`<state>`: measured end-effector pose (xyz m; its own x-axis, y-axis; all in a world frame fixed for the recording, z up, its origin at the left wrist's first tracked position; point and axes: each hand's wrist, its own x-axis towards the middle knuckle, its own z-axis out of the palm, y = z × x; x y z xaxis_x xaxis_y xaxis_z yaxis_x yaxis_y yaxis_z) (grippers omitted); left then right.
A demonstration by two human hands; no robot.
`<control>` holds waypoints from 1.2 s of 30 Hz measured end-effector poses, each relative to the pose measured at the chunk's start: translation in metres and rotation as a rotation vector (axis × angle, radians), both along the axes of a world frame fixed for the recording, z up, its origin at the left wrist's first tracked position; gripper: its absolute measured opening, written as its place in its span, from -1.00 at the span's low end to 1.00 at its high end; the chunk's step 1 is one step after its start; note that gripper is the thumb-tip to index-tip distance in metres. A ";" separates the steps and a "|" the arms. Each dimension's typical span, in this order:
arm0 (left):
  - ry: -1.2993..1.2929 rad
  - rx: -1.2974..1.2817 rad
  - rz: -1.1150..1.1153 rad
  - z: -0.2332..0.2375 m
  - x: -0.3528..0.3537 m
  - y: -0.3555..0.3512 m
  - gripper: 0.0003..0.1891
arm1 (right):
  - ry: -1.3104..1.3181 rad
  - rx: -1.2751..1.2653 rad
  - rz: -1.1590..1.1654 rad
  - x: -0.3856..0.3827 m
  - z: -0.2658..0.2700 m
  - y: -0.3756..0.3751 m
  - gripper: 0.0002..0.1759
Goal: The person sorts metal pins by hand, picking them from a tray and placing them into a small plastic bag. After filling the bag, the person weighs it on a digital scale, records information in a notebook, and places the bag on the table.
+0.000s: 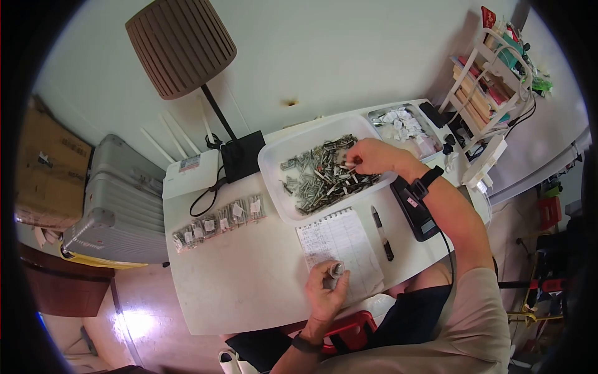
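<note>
My left hand (325, 294) is curled around a small round cup-like thing (337, 270), its opening facing up, above the lower part of a spiral notepad (355, 249) with handwriting on it. What is inside the cup-like thing is too small to tell. Over a white plastic tub (288, 215), my right hand (369, 156) reaches in with fingertips pinched together at the heap of small metal pieces (317, 177). Whatever the right fingertips hold cannot be made out. A black-and-silver pen (382, 234) lies right of the notepad.
Several small bags of metal pieces (219, 222) line up on the left of the table (243, 280). A black device with a display (416, 212) sits under my right forearm. A lamp (215, 106), a white router (190, 176) and a tray of white packets (405, 128) stand behind.
</note>
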<state>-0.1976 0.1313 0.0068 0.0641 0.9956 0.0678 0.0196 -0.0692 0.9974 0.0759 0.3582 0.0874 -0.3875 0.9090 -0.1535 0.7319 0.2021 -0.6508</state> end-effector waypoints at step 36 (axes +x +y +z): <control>0.078 0.045 -0.119 0.063 0.014 0.030 -0.69 | 0.772 0.022 -0.131 -0.069 0.034 -0.172 -0.69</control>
<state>-0.1839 0.1611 0.0693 0.1882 0.9768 0.1025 0.0859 -0.1203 0.9890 0.0069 0.1862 0.1217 -0.2663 0.9545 0.1344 0.0921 0.1640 -0.9821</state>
